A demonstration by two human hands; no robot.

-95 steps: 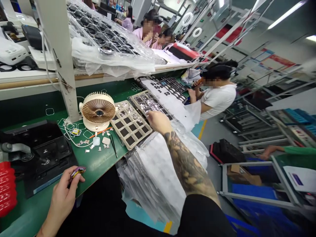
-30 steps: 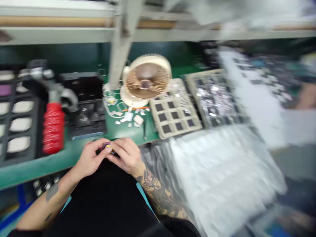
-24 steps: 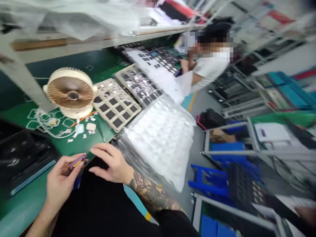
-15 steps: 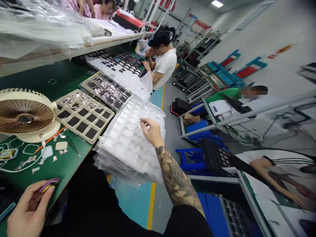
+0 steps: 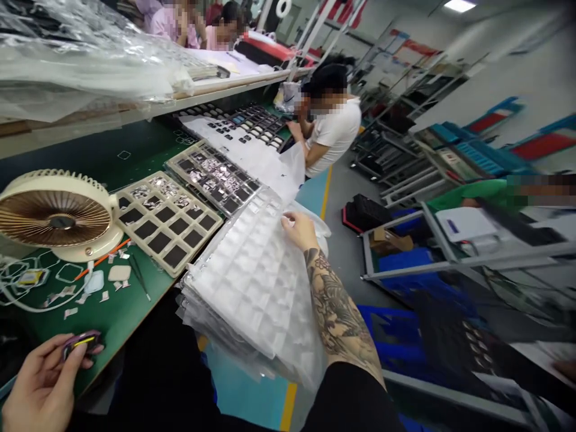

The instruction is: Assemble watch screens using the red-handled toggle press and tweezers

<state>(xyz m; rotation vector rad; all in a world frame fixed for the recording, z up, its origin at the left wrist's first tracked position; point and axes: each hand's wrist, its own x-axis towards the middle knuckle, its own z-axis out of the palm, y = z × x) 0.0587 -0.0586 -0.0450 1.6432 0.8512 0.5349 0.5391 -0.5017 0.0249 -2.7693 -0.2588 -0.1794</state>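
My left hand [image 5: 49, 378], at the lower left, pinches a small purple-rimmed part [image 5: 82, 343] with a yellow strip inside, held over the front edge of the bench. At the middle, my right hand [image 5: 300, 231] has its thumb and fingertips curled together. It rests on or just above a stack of translucent pocketed plastic trays [image 5: 243, 270]. Whatever those fingers may hold is too small to make out. Beside the stack lie a cream compartment tray [image 5: 173, 258] with dark pads and small shiny parts, and a second divided tray [image 5: 216, 174] behind it.
A cream fan [image 5: 58, 225] stands on the green bench [image 5: 130, 318] at left. Near it lie tweezers [image 5: 140, 277], an orange stick [image 5: 101, 259] and several small loose parts. Plastic wrap covers the shelf above. A co-worker in a white shirt [image 5: 335, 132] sits farther along the bench.
The view has swung left, so the scene shifts right. The purple-rimmed part has turned in my left hand and shows more of its inside. My right hand stays over the trays, fingers still curled.
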